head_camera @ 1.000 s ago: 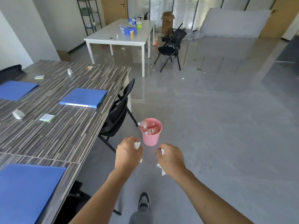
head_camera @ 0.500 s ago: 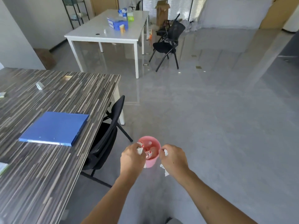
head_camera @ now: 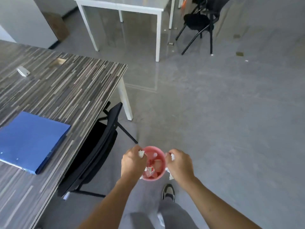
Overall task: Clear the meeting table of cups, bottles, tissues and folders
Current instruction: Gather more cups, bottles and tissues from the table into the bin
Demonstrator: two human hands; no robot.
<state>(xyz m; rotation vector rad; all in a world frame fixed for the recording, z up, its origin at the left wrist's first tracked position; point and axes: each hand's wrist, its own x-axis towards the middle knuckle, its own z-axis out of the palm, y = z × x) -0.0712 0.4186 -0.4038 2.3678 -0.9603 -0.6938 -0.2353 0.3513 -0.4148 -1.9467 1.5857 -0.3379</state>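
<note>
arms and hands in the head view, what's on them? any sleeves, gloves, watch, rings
Nothing is worn on them. The left hand and right hand have no gloves, and no ring, watch or band shows. The left arm and right arm are uncovered to the frame's bottom edge, so no sleeve is in view. Below them are grey trousers and a black-and-white shoe.

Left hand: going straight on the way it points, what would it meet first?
Probably the pink bin: the left hand, gripping a tissue, is aimed at its rim. Height above the bin is unclear from this view.
</note>
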